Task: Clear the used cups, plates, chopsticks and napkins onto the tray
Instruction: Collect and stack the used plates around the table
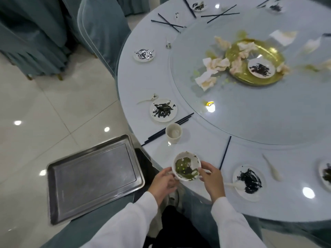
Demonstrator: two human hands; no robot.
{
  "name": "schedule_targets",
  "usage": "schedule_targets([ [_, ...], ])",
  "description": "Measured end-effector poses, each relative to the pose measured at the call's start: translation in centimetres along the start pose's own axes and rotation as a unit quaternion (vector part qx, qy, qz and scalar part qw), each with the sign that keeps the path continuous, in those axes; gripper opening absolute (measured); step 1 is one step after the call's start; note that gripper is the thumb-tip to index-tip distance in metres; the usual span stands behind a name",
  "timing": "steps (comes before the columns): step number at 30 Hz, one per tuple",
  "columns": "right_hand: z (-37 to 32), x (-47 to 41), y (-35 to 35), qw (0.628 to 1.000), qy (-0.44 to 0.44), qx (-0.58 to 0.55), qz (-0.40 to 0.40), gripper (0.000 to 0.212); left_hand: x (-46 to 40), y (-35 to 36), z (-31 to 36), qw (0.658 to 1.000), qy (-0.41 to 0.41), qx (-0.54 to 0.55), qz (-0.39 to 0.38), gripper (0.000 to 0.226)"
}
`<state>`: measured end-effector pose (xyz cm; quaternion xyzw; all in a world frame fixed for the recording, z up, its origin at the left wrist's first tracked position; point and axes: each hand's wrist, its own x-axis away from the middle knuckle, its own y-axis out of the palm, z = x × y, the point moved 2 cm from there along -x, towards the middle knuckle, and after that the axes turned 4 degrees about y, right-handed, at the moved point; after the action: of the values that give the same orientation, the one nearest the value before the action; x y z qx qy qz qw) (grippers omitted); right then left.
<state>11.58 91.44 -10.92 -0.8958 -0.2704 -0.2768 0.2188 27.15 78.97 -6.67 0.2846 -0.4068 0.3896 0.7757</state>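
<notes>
A white bowl [186,166] smeared with green and dark leftovers is held at the table's near edge. My left hand [165,182] grips its left rim and my right hand [212,179] grips its right rim. A bare steel tray [93,178] lies to the left on a covered chair. On the table stand a white cup [173,133], dirty plates [163,110] [249,181], black chopsticks [167,129] [225,152], white spoons [272,170] and crumpled napkins [216,66].
A glass turntable [250,113] carries a gold platter [254,61] with a small dirty plate [261,68]. More chopsticks [168,24] and small dishes [144,54] lie along the far rim. Covered chairs [102,27] stand at the left on tiled floor.
</notes>
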Motion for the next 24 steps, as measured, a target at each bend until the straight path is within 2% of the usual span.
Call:
schedule_targets([
  [8, -0.7, -2.1, 0.6, 0.999, 0.007, -0.041, 0.000, 0.028, -2.3, 0.8, 2.2, 1.000, -0.001, -0.019, 0.012, 0.041],
  [16, -1.6, -2.1, 0.1, 0.998, 0.033, -0.047, -0.018, 0.030, -3.6, 0.8, 2.6, 0.999, 0.018, 0.038, 0.004, 0.045],
  [19, -0.7, -1.1, -1.9, 0.997, 0.043, -0.063, 0.011, 0.022, -3.8, 0.8, 2.0, 0.999, 0.020, 0.051, -0.002, 0.044],
  [24, 2.8, 0.8, -5.9, 0.990, 0.095, -0.054, 0.087, 0.015, -2.8, 1.2, 1.6, 1.000, -0.010, 0.005, -0.011, 0.032],
])
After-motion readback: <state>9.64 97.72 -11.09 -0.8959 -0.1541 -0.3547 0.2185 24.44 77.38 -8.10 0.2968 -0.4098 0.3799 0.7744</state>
